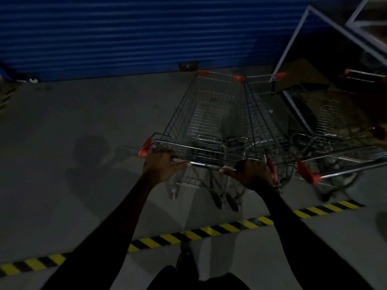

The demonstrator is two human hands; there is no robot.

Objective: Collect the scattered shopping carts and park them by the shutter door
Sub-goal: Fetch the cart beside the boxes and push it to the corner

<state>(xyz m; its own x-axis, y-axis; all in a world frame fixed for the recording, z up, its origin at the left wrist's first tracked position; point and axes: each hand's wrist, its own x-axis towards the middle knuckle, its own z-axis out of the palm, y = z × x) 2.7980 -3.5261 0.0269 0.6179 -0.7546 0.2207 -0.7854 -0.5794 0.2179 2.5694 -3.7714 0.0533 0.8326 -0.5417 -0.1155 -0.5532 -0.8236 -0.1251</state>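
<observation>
Head view, dim light: left hand [162, 164] and right hand [254, 173] both grip the handle bar [206, 164] of a wire shopping cart [206, 122], fingers curled over it, thumbs underneath. Cart is silver mesh with orange corner caps, nose pointing at the blue shutter door [136, 32] and stopping a little short of it. Second cart [270, 126] sits just right of the held cart, touching or nearly so; third cart [343, 122] further right, partly covered by a leaning white-framed panel [310, 38] and cut off at the frame edge. Wheels are dark and blurred. Yellow-black striped floor tape [188, 235] runs behind the carts, on the person's side. No readable writing or brand.
</observation>
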